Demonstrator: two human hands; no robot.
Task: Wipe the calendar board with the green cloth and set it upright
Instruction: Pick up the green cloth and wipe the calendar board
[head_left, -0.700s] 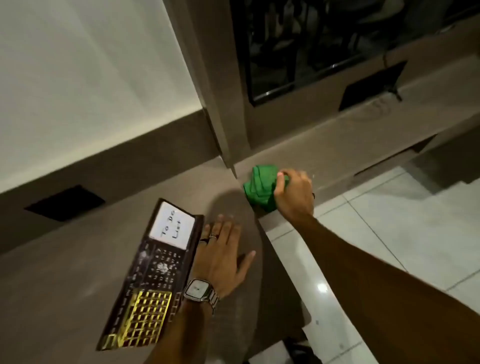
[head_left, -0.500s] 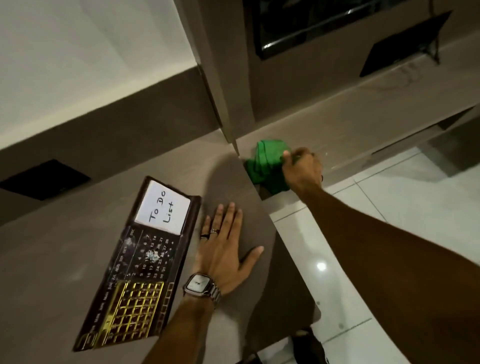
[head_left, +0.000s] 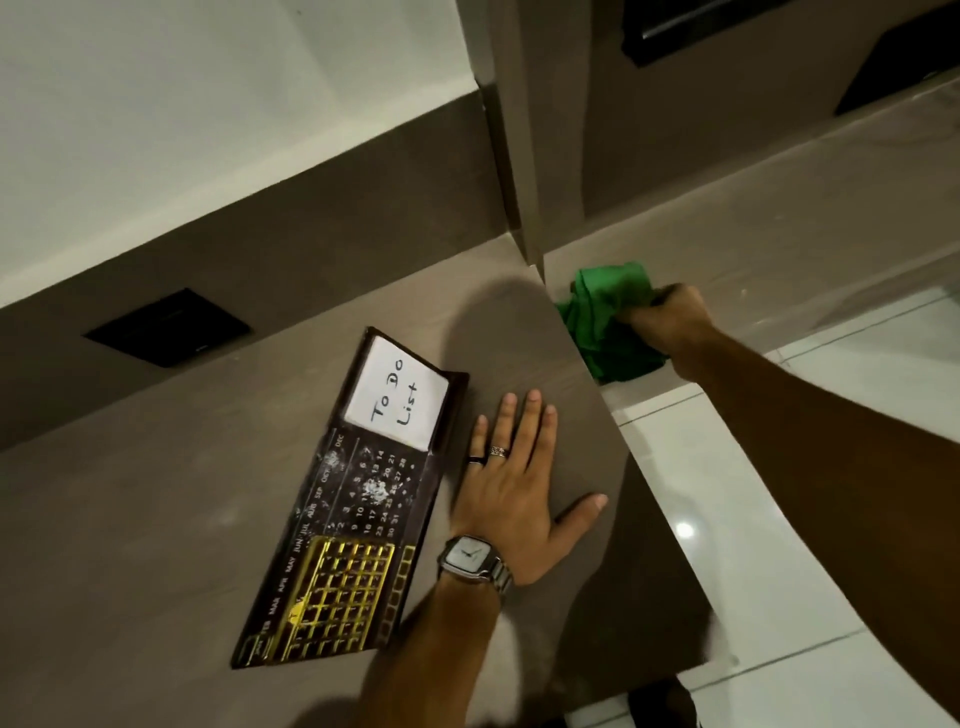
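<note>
Head view: the calendar board is seen lying flat on the brown counter, face up, its long side running diagonally from the lower left toward the upper right. A white "To Do List" card is fixed at its far end, month names are printed along one edge, dates are laid out mid-board, and a gold grid fills the near end. White specks are scattered over the date area.

The left hand is pressed palm-down on the counter just beside the board's right edge, fingers spread and flat, nothing gripped. Two rings are worn on the fingers, and a square-faced wristwatch is strapped at the wrist.

Over to the right, past the counter's corner: the green cloth is bunched up on a lower ledge against the wall, well apart from the board. The right hand is closed around it, fingers curled tight into the fabric, the arm stretched out across the white tiled floor.

A dark recessed panel is set in the wall strip behind the counter.
</note>
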